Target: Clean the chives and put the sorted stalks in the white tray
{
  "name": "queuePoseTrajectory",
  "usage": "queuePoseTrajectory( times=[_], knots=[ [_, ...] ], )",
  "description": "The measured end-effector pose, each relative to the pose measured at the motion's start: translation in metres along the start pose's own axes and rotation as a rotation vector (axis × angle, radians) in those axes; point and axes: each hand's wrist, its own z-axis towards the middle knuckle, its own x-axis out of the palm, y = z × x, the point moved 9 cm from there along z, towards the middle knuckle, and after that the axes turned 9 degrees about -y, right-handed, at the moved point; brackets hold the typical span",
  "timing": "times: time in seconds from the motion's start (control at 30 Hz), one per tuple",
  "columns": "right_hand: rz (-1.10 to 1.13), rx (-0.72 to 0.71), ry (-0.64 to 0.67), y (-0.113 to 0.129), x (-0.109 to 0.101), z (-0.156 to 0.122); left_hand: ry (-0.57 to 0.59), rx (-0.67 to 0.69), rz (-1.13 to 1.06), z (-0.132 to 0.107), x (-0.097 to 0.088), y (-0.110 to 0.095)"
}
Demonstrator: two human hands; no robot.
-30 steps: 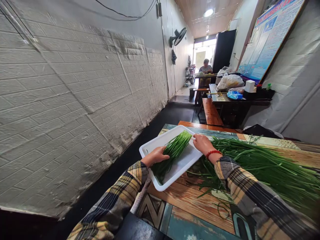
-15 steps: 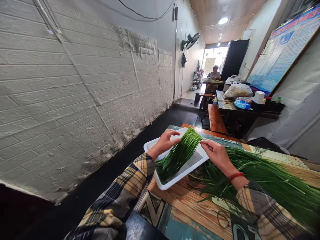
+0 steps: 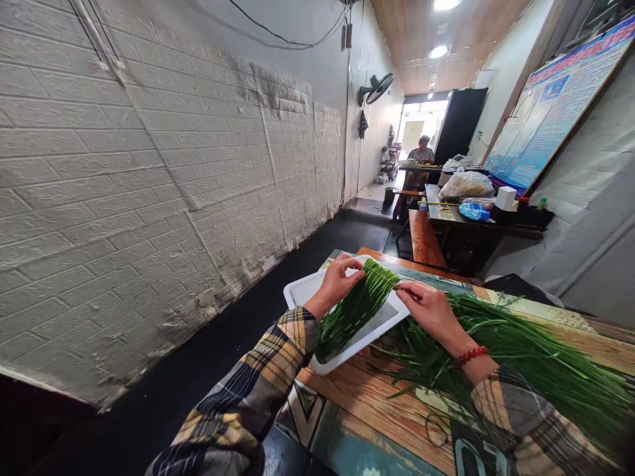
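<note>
The stalks [image 3: 350, 317] are showing deep green, lighter at their upper ends; the tray [image 3: 342, 360] is gleaming white. Black, yellow and grey plaid is crossing the sleeves [image 3: 248, 383], the bracelet [image 3: 470, 356] is glowing red, and brown woodgrain and teal are patterning the desk [image 3: 357, 390].

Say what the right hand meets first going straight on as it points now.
The chive bundle; the right hand has its fingertips at that bundle's right edge, perhaps touching. Beyond, the left hand seems next in line, though depth is unclear.
</note>
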Motion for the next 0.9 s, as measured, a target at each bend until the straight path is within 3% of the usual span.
queuePoseTrajectory(
  times=[0.3, 0.43, 0.53, 0.7, 0.9],
  knots=[
    [0.032, 0.027, -0.039, 0.0, -0.005, -0.002, 0.082, -0.124, -0.157, -0.004, 0.014, 0.011],
    [0.042, 0.035, -0.034, 0.0, -0.008, -0.002, 0.227, -0.275, -0.412, -0.014, 0.026, 0.013],
    [0.064, 0.032, -0.027, -0.003, -0.009, -0.002, 0.369, -0.269, -0.488, -0.022, 0.039, 0.004],
    [0.091, 0.087, -0.025, -0.017, -0.012, -0.004, 0.286, -0.169, -0.394, -0.02, 0.044, -0.001],
    [0.074, 0.083, 0.038, -0.019, -0.014, -0.004, 0.281, -0.093, -0.326, -0.02, 0.048, -0.004]
  ],
)
